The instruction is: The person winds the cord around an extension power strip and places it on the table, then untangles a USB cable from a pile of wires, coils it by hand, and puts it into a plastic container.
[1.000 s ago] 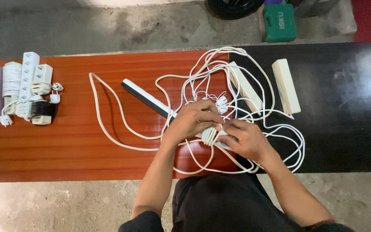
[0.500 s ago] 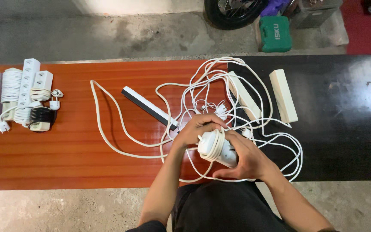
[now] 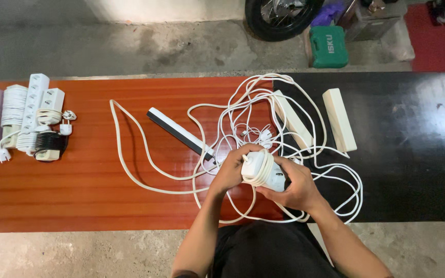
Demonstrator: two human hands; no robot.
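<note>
- The right hand (image 3: 295, 186) is cupping the white power strip (image 3: 266, 171) from beneath, fingers closed around its body, above the table's near edge.
- The left hand (image 3: 231, 169) is gripping the strip's left end, fingers curled over the white cable (image 3: 130, 164) wound around it.
- The strip is lying roughly level, long axis running left to right and tilting slightly down toward the right.
- Judged rigid, light and smooth; the body is the sound place to hold it, while the cable is limp, springy and prone to snagging in the loose tangle (image 3: 284, 123) behind.
- Bundled strips (image 3: 29, 116) are sitting at the far left of the table (image 3: 78, 201); a black-and-white strip (image 3: 178, 133) and two cream strips (image 3: 339, 118) are lying beyond the hands.
</note>
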